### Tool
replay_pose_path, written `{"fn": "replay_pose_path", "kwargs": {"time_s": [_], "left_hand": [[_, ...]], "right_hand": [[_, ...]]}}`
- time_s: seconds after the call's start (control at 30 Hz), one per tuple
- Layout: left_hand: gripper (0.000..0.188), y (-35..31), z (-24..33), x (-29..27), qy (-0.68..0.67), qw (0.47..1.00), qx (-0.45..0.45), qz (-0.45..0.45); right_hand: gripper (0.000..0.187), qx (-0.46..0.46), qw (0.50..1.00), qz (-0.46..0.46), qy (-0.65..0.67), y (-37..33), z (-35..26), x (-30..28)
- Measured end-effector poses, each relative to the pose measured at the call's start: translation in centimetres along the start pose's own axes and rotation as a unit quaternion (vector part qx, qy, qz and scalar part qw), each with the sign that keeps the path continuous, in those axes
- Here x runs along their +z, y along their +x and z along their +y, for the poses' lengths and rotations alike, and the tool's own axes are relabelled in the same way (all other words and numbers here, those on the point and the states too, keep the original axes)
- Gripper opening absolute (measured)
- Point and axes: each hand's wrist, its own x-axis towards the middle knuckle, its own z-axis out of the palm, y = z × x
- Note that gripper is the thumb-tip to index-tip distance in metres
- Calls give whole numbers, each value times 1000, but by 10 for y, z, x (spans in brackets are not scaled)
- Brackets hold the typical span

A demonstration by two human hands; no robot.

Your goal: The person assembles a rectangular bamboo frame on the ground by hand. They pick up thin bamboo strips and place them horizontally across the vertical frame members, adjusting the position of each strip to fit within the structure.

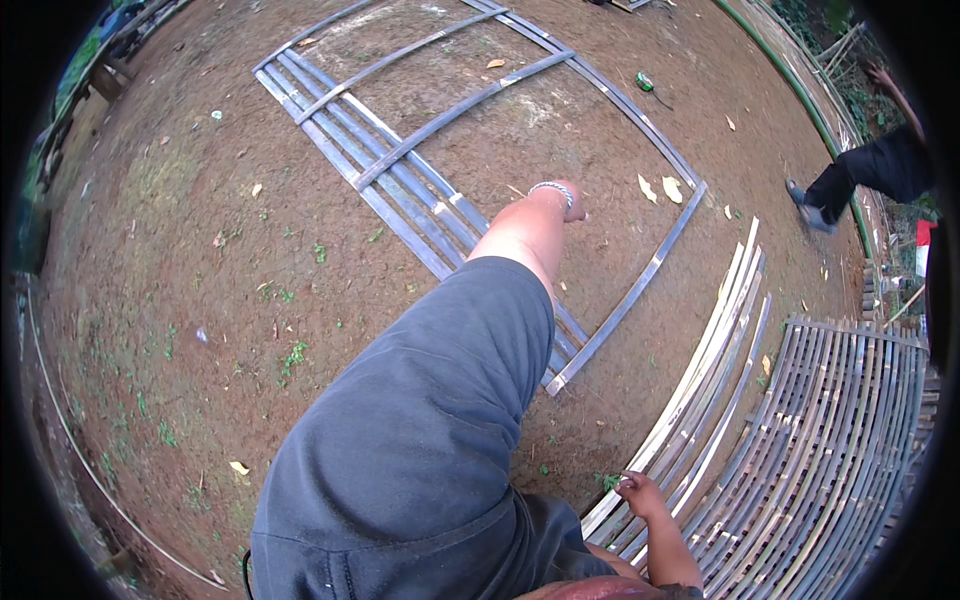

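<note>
My left arm, in a loose grey sleeve, reaches forward and down over the middle of the picture. A braided band circles its wrist. Beyond the wrist, only a small part of my left hand (575,203) shows, above the ground just inside a bamboo frame (440,133). The fingers are mostly hidden. The frame lies flat, with split-bamboo crosspieces and several long slats along its left side. At the lower right, my right hand (638,490) has its fingers curled in, over a bundle of pale bamboo strips (700,370). Whether it grips anything is unclear.
A finished-looking slatted bamboo panel (830,430) lies at the right beside the loose strips. A small green and black tape measure (644,82) rests inside the frame. Another person (870,180) in dark trousers is at the far right, near a long green pole (790,78).
</note>
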Motion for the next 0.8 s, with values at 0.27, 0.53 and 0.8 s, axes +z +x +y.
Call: {"fn": "replay_pose_path", "kwargs": {"time_s": [0.27,0.53,0.8], "left_hand": [[64,7,-14,11,23,998,41,50],[69,11,-13,15,36,997,57,46],[71,22,-8,14,70,995,66,19]], "right_hand": [[61,4,1000,-1,-5,0,-3,3],[59,8,999,5,-49,-11,-25,-5],[58,-12,999,11,-49,1,-8,-2]]}}
